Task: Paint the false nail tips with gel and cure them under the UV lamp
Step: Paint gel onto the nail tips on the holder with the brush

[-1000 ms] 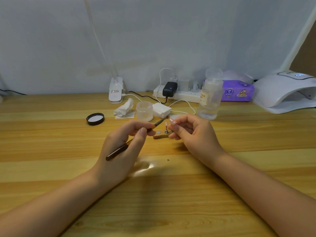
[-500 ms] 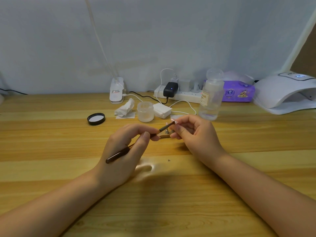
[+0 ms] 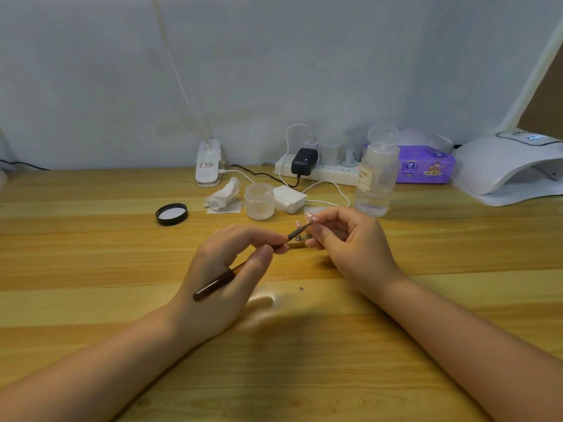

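My left hand (image 3: 225,269) grips a dark-handled nail brush (image 3: 213,287), and the bristle end points up and right at a pale pink false nail tip (image 3: 310,217). My right hand (image 3: 353,245) pinches that tip on its small stand, just above a little wooden holder (image 3: 297,245) on the table. A second pale tip (image 3: 297,223) stands on a metal post of the holder. Between the two hands the holder is mostly hidden. The white UV lamp (image 3: 505,166) sits at the far right, its opening facing me.
Behind the hands stand a frosted open jar (image 3: 259,201), its black lid (image 3: 171,214), a crumpled wipe (image 3: 224,196), a stack of white pads (image 3: 289,198) and a clear liquid bottle (image 3: 376,175). A power strip (image 3: 320,170) with cables, a purple tissue pack (image 3: 426,167) and a lamp clamp (image 3: 208,164) line the wall.
The brush tip has risen and moved right, from above the holder up to the nail tip in my right hand. My right hand has lifted the tip slightly.
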